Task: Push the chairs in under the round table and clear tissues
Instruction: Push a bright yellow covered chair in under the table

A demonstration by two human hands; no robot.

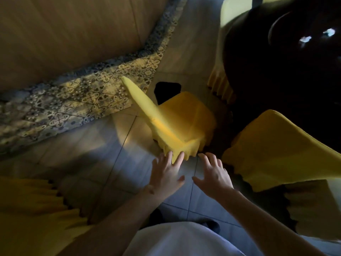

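Observation:
A chair in a yellow cover (177,119) stands in the middle of the view, its seat turned toward the dark round table (276,71) at the upper right. My left hand (167,172) reaches out with spread fingers, and the fingertips touch the near corner of the chair's backrest. My right hand (214,172) hovers beside it, fingers straight and spread, holding nothing. Two small white patches (317,35) show on the dark tabletop; I cannot tell what they are. The view is blurred.
A second yellow-covered chair (280,148) stands close on the right, beside the table. Yellow pleated cloth (36,215) fills the lower left. A patterned tile border (73,97) runs along a wooden wall at the left. Grey floor tiles (103,156) lie underfoot.

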